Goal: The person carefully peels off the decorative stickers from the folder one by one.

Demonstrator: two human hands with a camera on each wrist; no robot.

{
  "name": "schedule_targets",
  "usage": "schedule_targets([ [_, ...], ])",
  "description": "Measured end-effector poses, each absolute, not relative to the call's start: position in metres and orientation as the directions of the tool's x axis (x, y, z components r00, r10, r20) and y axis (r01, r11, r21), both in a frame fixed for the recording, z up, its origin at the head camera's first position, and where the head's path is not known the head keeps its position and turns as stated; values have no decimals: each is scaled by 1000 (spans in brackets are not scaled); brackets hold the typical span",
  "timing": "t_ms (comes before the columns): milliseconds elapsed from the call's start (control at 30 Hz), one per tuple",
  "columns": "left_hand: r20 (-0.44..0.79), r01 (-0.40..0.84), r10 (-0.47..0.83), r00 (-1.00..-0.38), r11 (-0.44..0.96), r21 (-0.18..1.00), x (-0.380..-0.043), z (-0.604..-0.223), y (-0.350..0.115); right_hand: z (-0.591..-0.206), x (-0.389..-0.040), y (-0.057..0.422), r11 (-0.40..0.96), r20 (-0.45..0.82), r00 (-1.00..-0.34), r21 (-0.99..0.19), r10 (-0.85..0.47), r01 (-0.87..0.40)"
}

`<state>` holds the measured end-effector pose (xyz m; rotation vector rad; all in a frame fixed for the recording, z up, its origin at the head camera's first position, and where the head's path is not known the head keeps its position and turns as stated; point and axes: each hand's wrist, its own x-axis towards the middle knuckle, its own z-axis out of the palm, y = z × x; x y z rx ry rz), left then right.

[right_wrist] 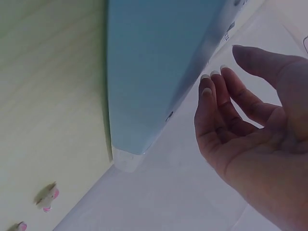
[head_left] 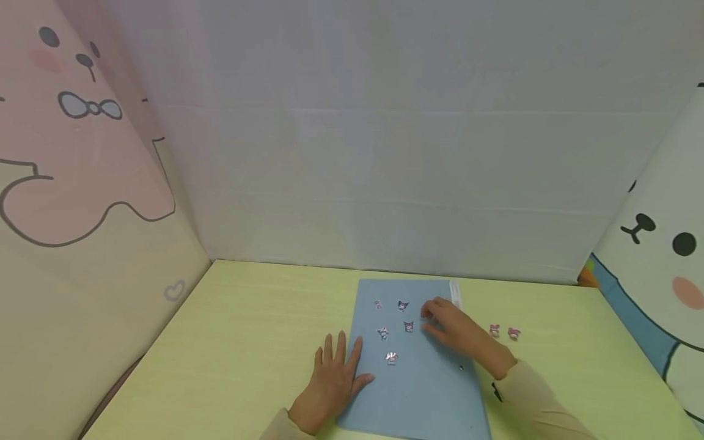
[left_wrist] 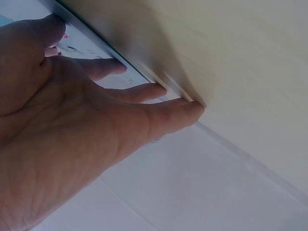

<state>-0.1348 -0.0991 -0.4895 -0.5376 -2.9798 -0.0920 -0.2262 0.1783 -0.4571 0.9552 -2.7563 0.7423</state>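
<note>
A flat light-blue board (head_left: 423,397) with a white strip at its top right corner lies on the table. Several small cartoon-figure pieces (head_left: 392,358) are on its upper half. My left hand (head_left: 332,380) is spread at the board's left edge, thumb over the board and the outer fingers over the table. Over the board's upper right part is my right hand (head_left: 452,327), close to a dark-eared figure (head_left: 409,327). In the right wrist view, its fingers (right_wrist: 231,98) bend loosely, the thumb stands apart from them, and nothing shows between.
Two pink-eared figures (head_left: 504,332) lie on the pale yellow table (head_left: 264,318), right of the board. A tiny dark speck (head_left: 461,368) is near the board's right edge. Beside the right sleeve a black object (head_left: 497,392) is partly hidden. Cloth walls (head_left: 385,153) enclose the table.
</note>
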Motion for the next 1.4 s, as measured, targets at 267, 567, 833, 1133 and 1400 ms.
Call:
schedule_targets([
  [267,91,353,348,-933,934,55,-136,-490,-100,-462,-226,170,663,301,-761,-374,-575,-649],
  [567,168,389,375,-912,919,61,-141,-517,-106,-464,-225,159,670,320,-741,-317,-591,-671],
  [833,162,388,377,-912,921,38,-139,-509,-104,-462,-223,154,684,320,-741,-289,-590,-669],
  [1133,236,409,394,-888,912,16,-141,-518,-106,-464,-223,155,673,335,-730,-287,-596,-681],
  [1400,116,366,358,-926,929,49,-134,-487,-99,-464,-223,155,702,281,-764,-302,-582,-645],
])
